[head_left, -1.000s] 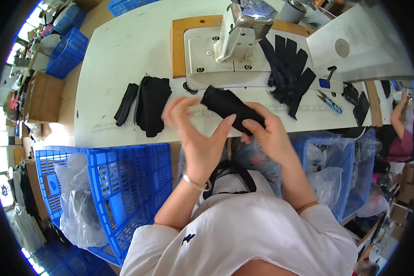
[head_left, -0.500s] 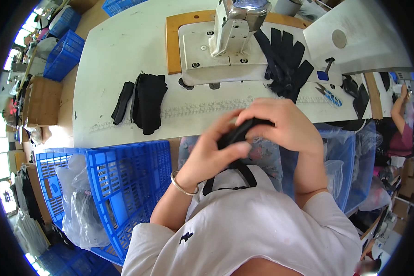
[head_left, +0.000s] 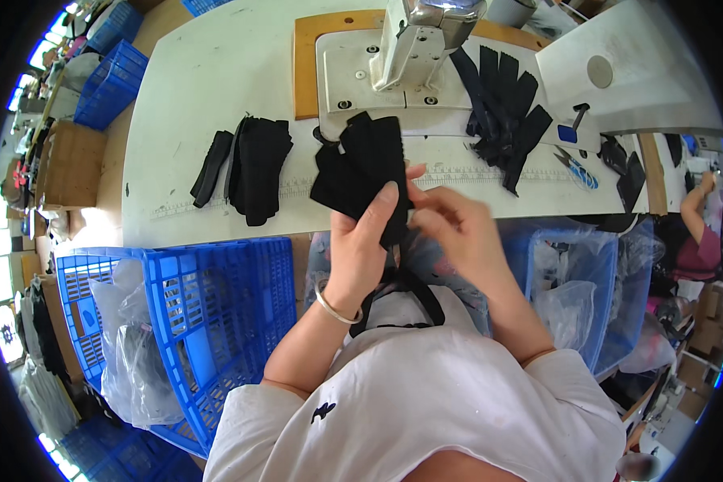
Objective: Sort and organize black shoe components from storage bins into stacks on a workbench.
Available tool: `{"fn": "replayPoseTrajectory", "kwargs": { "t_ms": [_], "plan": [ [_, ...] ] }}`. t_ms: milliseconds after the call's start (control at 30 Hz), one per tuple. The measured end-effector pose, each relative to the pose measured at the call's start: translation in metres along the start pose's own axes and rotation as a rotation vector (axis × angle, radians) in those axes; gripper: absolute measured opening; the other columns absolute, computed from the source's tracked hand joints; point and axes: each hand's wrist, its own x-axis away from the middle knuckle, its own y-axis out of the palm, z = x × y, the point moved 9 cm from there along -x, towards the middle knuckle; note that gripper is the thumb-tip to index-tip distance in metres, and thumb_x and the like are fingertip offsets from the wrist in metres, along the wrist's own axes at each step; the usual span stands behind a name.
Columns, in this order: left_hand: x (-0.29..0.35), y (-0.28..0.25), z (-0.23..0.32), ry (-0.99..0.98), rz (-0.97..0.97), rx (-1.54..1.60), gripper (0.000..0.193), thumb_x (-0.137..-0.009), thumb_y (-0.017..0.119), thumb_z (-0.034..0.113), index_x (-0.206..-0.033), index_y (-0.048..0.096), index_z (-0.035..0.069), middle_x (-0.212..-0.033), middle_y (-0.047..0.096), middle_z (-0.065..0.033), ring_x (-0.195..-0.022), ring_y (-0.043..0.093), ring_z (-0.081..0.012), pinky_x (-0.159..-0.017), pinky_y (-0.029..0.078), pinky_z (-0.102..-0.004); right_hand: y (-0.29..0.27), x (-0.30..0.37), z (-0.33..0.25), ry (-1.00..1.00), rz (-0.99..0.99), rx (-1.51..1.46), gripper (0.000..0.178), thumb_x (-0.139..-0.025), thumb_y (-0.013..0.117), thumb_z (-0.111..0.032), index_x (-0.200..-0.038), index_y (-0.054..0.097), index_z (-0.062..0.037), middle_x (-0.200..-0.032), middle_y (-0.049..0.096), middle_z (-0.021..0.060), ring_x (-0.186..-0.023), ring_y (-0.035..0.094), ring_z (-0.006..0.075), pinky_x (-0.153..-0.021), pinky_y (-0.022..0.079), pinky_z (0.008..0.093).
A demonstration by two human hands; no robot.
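Because the bundle of black strips (head_left: 365, 161) is fanned out above the bench (head_left: 189, 104), its hold seems to depend chiefly on the left hand (head_left: 360, 249). That hand grasps the bundle near its lower end, with the thumb (head_left: 382, 202) pressed across the front. The right hand (head_left: 467, 237) is at the bundle's four o'clock, its fingers curled close to the lower edge; they are blurred, and I cannot tell whether they pinch a strip or are released.

Should the left thumb ease, the outer strips, which splay toward ten and eleven o'clock, could slide out of line, since they look loosely layered. A one-sided tug from the right fingers might twist the stack or pull one strip free. The lower end hangs about over the bench's near edge, so a slipped piece could drop toward the person's lap, or stray into the blue crate (head_left: 205, 361) between seven and eight o'clock or the blue bin (head_left: 530, 261) at four.

Mixing is another risk: a similar black stack (head_left: 259, 169) lies at nine o'clock and fanned dark strips (head_left: 502, 104) lie between two and three, so a dropped piece could be mistaken for one of theirs. Scissors (head_left: 574, 169) at three o'clock could snag a trailing end.
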Motion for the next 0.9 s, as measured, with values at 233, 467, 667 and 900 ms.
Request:
{"fn": "replayPoseTrajectory", "kwargs": {
  "t_ms": [233, 467, 667, 900],
  "plan": [
    [0.006, -0.008, -0.006, 0.063, -0.088, -0.4, 0.021, -0.101, 0.049, 0.015, -0.111, 0.058, 0.0, -0.083, 0.058, -0.004, -0.07, 0.053, -0.0104, -0.063, 0.044, -0.0253, -0.009, -0.012, -0.057, -0.458, 0.238, 0.355, 0.027, -0.078, 0.077, -0.011, -0.096, 0.06, -0.0027, -0.088, 0.061, 0.0039, -0.063, 0.057, 0.0084, -0.055, 0.045, 0.0227],
    [0.006, -0.003, 0.0, 0.069, -0.067, -0.396, 0.023, -0.1, 0.053, 0.02, -0.11, 0.059, 0.0, -0.087, 0.06, -0.0036, -0.069, 0.056, -0.0115, -0.059, 0.045, -0.0253, -0.004, -0.025, -0.03, -0.218, 0.128, 0.058, 0.022, -0.082, 0.074, -0.008, -0.095, 0.057, -0.0033, -0.077, 0.06, 0.0, -0.062, 0.055, 0.0039, -0.058, 0.046, 0.0198],
    [0.005, -0.011, -0.009, -0.056, 0.012, -0.191, 0.022, -0.098, 0.058, 0.02, -0.104, 0.065, 0.0, -0.085, 0.066, -0.0036, -0.065, 0.06, -0.0094, -0.055, 0.047, -0.0221, -0.01, -0.024, -0.027, -0.196, 0.152, -0.039, 0.019, -0.085, 0.071, -0.005, -0.098, 0.058, -0.0031, -0.069, 0.059, -0.0014, -0.061, 0.055, 0.0027, -0.06, 0.047, 0.0191],
    [0.008, -0.012, -0.018, -0.171, -0.024, -0.184, 0.028, -0.098, 0.056, 0.023, -0.11, 0.058, -0.002, -0.09, 0.064, -0.01, -0.066, 0.061, -0.0156, -0.054, 0.047, -0.0279, -0.01, -0.022, -0.02, -0.165, 0.119, -0.178, 0.021, -0.085, 0.072, -0.005, -0.1, 0.057, -0.0028, -0.071, 0.06, -0.0009, -0.064, 0.058, 0.0038, -0.061, 0.048, 0.0195]
  ]
}}
